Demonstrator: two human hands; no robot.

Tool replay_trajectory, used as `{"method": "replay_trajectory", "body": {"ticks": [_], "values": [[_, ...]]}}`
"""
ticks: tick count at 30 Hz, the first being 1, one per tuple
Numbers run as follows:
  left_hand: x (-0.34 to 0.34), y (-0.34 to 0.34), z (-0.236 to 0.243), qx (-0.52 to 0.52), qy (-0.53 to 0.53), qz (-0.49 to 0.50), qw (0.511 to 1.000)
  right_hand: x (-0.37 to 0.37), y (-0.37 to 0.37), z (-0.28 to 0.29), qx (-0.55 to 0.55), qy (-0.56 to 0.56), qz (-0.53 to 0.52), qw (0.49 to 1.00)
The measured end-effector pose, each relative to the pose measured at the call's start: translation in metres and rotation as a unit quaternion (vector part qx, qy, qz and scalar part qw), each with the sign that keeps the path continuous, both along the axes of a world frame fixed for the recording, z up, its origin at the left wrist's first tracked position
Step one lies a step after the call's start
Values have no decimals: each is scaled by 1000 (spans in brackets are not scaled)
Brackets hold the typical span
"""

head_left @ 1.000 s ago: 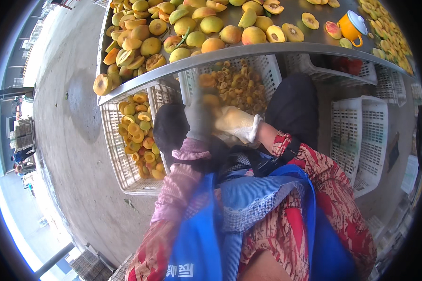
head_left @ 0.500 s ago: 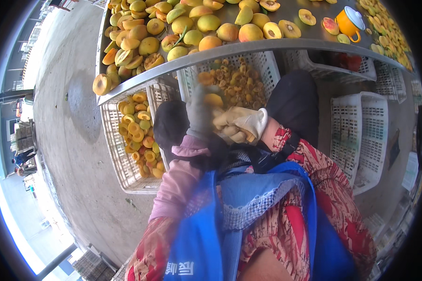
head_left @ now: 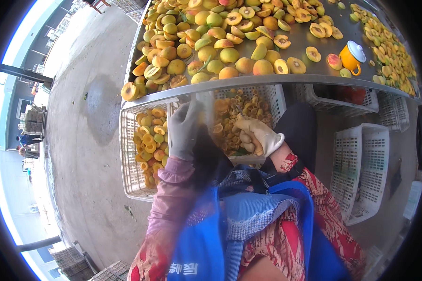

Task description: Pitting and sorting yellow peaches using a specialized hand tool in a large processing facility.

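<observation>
My left hand [head_left: 182, 129], in a grey glove, is at the inner edge of the left crate [head_left: 126, 164], under the table's front edge. Motion smears its fingertips, and whether it holds anything is hidden. Halved apricots [head_left: 147, 140] with hollow centres fill that crate. In a cream glove, my right hand [head_left: 260, 136] has its fingers curled in over the middle crate [head_left: 277, 100]; what is in them, if anything, does not show. Below it lie brownish-orange apricot scraps [head_left: 255, 105].
A metal table [head_left: 309, 75] carries whole and cut apricots [head_left: 229, 55], plus a yellow mug [head_left: 349, 58] with a pale lid. White crates [head_left: 361, 164] stand to the right. Far left, a person [head_left: 29, 139] is beside stacked crates.
My hands have separated: the left moved left toward the crate of apricot halves, the right moved slightly right. The yellow apricot piece between them no longer shows. The whole view has shifted.
</observation>
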State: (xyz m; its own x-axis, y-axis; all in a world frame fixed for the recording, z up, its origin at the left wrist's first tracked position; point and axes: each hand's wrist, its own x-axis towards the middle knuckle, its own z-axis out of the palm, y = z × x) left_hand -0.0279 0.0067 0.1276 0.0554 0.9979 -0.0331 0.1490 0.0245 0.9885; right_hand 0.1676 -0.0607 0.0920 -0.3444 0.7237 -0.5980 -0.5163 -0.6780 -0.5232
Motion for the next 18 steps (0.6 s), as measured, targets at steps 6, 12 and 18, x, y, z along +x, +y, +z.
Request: {"method": "replay_trajectory", "body": {"ticks": [6,12,18], "values": [[-103,71,4,233,587,118,767,-22,3,-20,106,-120,7,987],[27,182,4,264,476,-76,836,-22,9,-11,171,-219,90,956],[65,252,-31,159,496,-144,841,-17,10,1,149,-108,13,983]]}}
